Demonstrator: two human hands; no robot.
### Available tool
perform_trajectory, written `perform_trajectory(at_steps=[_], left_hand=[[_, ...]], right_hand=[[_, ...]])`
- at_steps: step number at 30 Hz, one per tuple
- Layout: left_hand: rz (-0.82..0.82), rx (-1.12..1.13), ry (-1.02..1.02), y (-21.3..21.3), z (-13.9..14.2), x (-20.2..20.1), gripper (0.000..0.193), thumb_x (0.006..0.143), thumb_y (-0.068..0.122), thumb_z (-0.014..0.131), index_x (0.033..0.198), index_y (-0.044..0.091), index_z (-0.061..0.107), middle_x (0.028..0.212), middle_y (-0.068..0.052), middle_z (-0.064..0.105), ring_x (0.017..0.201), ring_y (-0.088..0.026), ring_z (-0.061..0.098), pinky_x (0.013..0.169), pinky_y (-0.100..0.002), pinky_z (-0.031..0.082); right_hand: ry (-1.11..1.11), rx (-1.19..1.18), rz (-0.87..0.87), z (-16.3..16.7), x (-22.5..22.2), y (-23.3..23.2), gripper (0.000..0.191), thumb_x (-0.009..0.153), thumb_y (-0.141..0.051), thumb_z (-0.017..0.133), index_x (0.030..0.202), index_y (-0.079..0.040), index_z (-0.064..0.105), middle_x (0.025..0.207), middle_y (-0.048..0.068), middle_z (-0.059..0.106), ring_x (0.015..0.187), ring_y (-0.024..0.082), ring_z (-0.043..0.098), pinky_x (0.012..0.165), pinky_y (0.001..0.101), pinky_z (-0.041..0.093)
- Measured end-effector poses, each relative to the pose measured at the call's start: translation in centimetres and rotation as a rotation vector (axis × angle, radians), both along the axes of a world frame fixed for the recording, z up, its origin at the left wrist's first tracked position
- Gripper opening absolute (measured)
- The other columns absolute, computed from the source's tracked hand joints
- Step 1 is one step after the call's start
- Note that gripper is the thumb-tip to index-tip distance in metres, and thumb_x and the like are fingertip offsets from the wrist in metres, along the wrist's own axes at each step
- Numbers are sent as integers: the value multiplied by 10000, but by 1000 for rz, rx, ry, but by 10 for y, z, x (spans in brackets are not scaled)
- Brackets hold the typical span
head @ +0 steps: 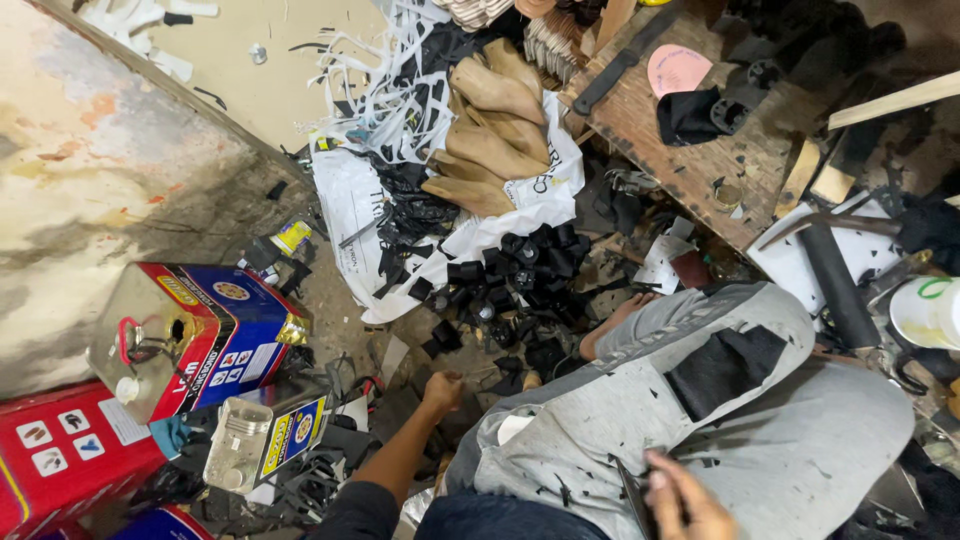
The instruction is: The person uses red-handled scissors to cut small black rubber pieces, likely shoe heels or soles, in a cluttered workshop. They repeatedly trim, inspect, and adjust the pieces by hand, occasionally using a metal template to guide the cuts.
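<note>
The right hand (pixel 690 500), nearest the camera, pinches a thin dark blade-like tool (pixel 634 497) against the grey trouser leg (pixel 700 420), while the left hand (pixel 440 392) reaches down past the knee with fingers curled shut on the littered floor (pixel 340 300); whether it grips anything I cannot tell. Just left of that hand stand a small metal tin (pixel 262 440) and, beyond it, a larger red and blue can (pixel 195 335), with black scraps (pixel 520 290) heaped directly ahead. Farther off, wooden shoe lasts (pixel 490 130) lie on a white bag (pixel 530 200), and a cluttered wooden desk (pixel 690 150) sits up to the right.
</note>
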State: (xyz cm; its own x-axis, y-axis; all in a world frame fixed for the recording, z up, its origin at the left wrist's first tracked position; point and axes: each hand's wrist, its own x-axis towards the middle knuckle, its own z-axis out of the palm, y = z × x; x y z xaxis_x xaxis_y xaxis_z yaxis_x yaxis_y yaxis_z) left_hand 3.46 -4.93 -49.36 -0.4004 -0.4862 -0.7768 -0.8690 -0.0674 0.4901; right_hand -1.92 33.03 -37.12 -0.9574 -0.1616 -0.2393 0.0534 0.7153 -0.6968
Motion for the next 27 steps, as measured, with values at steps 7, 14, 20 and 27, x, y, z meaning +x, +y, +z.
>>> perform_trajectory(at_steps=[7, 14, 20, 27], left_hand=[[85, 59, 143, 10, 24, -21, 319, 901, 130, 704, 1202, 24, 713, 849, -97, 739, 606, -162, 660, 535, -321, 562], [59, 223, 566, 50, 72, -24, 329, 969, 129, 654, 1287, 49, 681, 947, -73, 712, 732, -120, 668, 630, -282, 574], [-101, 278, 901, 96, 139, 7, 320, 1008, 123, 606, 1315, 47, 653, 1086, -59, 703, 889, -132, 680, 760, -264, 597], [-370, 95, 1136, 133, 200, 53, 324, 941, 66, 664, 1262, 29, 672, 1108, -93, 705, 947, -165, 693, 834, -301, 581]], right_hand=[[-72, -19, -8, -17, 35, 8, 455, 708, -202, 874, 1150, -186, 767, 507, 58, 646, 465, 127, 566, 514, 268, 458], [195, -243, 89, 0, 79, 21, 383, 686, -218, 925, 1022, -103, 782, 717, 90, 731, 695, 162, 694, 685, 292, 549], [378, -170, 34, 38, 145, 32, 296, 716, -169, 841, 988, -68, 785, 833, 116, 788, 790, 214, 777, 770, 332, 593], [511, -327, 171, 58, 180, 29, 82, 796, -93, 749, 852, -97, 808, 752, 57, 784, 657, 157, 691, 645, 262, 578]])
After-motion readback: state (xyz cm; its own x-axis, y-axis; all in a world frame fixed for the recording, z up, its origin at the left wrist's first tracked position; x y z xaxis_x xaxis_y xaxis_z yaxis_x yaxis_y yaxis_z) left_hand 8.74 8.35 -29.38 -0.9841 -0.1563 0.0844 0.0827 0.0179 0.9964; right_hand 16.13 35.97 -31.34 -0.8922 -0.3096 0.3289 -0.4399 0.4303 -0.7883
